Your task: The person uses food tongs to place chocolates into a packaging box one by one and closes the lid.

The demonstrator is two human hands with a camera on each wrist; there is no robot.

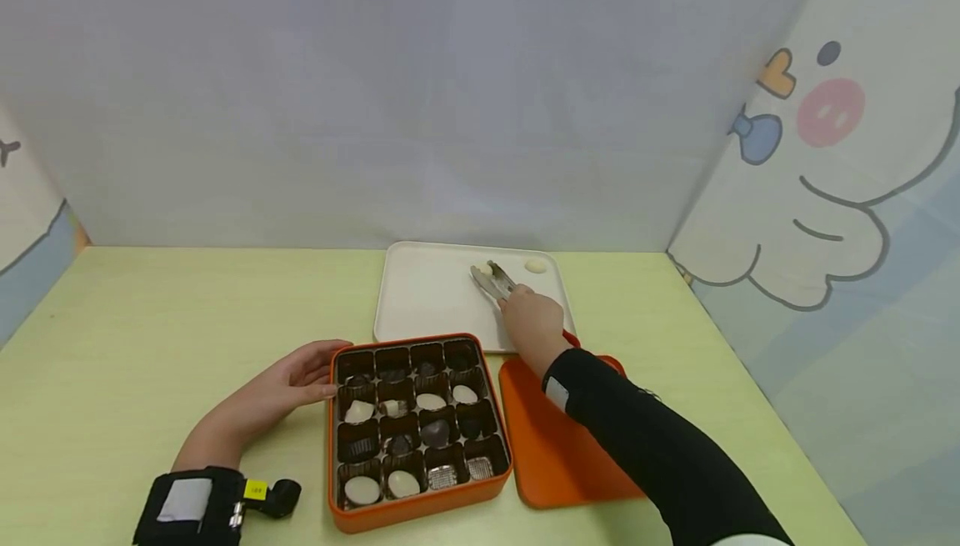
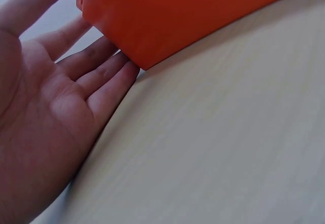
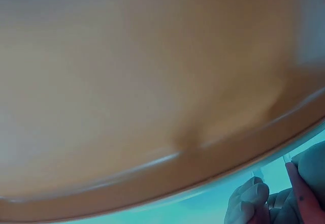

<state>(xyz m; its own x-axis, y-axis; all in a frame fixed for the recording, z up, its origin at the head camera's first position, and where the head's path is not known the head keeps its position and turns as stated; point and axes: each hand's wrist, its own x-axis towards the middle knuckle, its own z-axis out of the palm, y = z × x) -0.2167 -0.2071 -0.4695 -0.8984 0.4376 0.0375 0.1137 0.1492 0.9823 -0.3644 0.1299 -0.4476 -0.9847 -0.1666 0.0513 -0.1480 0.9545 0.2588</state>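
Observation:
My right hand grips metal tongs with a red handle, reaching over the white tray. Between the tips of the tongs is a small pale piece, perhaps a white chocolate. Another pale oval piece lies at the tray's far right. My left hand rests against the left side of an orange box; in the left wrist view its extended fingers touch the box corner. Inside, a dark divided insert holds white and dark chocolates, one white oval at the front left.
Beneath my right forearm lies an orange lid, right of the box; it fills much of the right wrist view. Everything stands on a pale yellow table. Behind it hangs a grey-white curtain.

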